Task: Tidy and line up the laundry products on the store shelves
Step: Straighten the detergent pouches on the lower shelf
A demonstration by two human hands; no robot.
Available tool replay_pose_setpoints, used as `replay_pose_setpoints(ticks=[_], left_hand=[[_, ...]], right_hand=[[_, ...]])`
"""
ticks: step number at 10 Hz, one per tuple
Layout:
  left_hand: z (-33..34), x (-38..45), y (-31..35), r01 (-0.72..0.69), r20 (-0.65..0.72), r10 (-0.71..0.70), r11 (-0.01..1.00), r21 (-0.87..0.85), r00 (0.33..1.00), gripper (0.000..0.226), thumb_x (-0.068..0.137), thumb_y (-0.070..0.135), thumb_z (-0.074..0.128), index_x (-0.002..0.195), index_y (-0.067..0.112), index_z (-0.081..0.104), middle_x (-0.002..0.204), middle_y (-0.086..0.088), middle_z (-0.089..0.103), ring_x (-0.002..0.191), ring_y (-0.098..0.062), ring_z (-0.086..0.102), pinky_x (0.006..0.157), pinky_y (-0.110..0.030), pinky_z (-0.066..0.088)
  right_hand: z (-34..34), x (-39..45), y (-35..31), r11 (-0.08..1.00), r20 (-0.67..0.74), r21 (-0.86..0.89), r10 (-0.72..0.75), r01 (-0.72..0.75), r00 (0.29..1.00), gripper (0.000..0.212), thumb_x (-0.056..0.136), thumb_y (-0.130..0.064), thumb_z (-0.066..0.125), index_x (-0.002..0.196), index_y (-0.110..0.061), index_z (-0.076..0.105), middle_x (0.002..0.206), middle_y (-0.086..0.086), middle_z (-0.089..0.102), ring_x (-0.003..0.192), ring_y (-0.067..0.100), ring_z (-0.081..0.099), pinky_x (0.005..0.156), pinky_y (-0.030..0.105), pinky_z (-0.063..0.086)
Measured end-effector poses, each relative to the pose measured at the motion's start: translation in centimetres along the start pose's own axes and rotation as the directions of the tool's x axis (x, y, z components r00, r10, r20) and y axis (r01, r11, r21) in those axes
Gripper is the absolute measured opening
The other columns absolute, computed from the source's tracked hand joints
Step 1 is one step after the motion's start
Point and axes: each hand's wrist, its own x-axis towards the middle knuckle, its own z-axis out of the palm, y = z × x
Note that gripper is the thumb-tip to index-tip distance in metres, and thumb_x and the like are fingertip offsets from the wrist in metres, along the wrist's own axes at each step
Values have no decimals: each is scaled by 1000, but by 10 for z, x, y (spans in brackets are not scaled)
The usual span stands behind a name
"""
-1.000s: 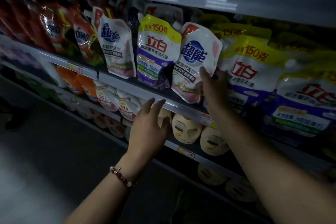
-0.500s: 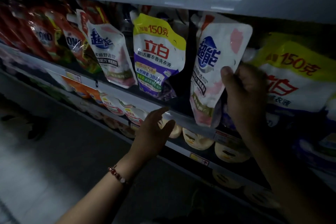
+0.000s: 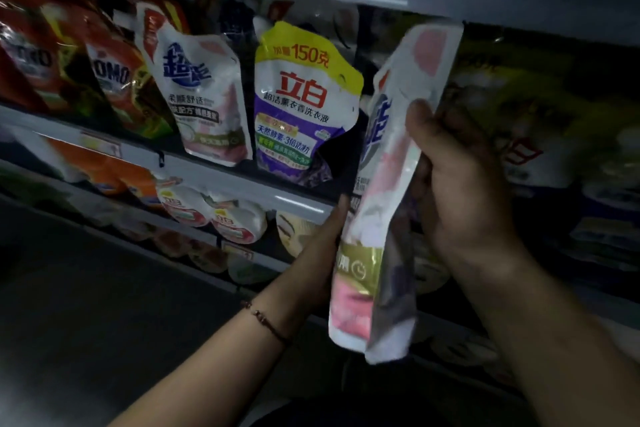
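it's really dim in here, so a lot is murky. the red omo pouches (image 3: 114, 80) at the far left are blurred and half in shadow, and the lower shelf's round tubs (image 3: 239, 222) are smeared, labels unreadable. the far right is nearly black; i can only just make out yellow-topped pouches (image 3: 519, 135) there.

grey metal shelving, a dark floor below, price tags on the shelf edge (image 3: 214, 173). on the upper shelf a white-and-pink pouch (image 3: 204, 97) leans beside a purple pouch with a yellow top (image 3: 304, 104), both upright-ish.

the left hand (image 3: 322, 246), bracelet (image 3: 266, 319) on the wrist, reaches up against the left edge of the white pouch being held (image 3: 388, 204); its fingers are behind it, so i can't tell how it's gripping. that pouch is off the shelf, out in front of it, turned edge-on and tilted, top near the shelf above. the right hand (image 3: 460, 191) has it gripped on the right side, thumb across the front.
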Motion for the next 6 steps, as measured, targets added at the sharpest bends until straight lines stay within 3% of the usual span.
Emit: replay_pose_setpoints(ticks=[1,2,3,4,5,6], left_hand=[[-15,-16,0,24,-8,-25,997,-68,1000,55,90,58,56,123,15,63,109,-10,73,90,-19,71,77,-31,56],[-41,-34,-8,11,-62,-18,994,-106,998,73,83,57,68,136,8,57,127,-17,66,118,-34,63,104,-46,49],[-62,-60,-10,-44,-106,36,996,-77,994,47,95,39,62,130,8,61,123,-16,69,115,-35,65,101,-48,50],[-70,-86,-2,-133,-273,210,953,274,939,15,93,20,64,108,17,68,100,-5,76,96,-24,72,83,-32,59],[-68,-109,2,-83,-254,326,746,661,910,17,87,29,68,103,27,63,90,11,71,86,-6,67,68,-16,51],[-65,-134,1,-77,-176,324,638,766,930,31,84,42,66,112,29,59,99,8,69,90,-8,66,79,-33,56]], right_hand=[[8,-16,18,995,-155,11,95,-95,983,29,88,-32,64,111,-16,70,112,9,72,105,28,68,94,45,53],[9,-36,31,963,-187,96,267,-253,945,33,97,-37,55,117,-14,67,106,6,75,96,22,72,79,37,59],[-1,-60,56,859,-58,139,504,-493,862,44,99,-47,46,120,-15,66,112,8,73,106,25,69,85,39,57],[2,-91,94,713,70,165,680,-681,729,56,100,-51,40,133,-10,59,130,17,63,121,29,61,102,44,49],[21,-124,131,522,115,244,821,-817,559,48,90,-41,59,118,-4,70,117,22,68,102,29,70,87,40,58],[39,-142,151,497,152,310,815,-810,559,49,67,-36,84,104,-5,76,107,18,72,94,26,72,82,38,58]])
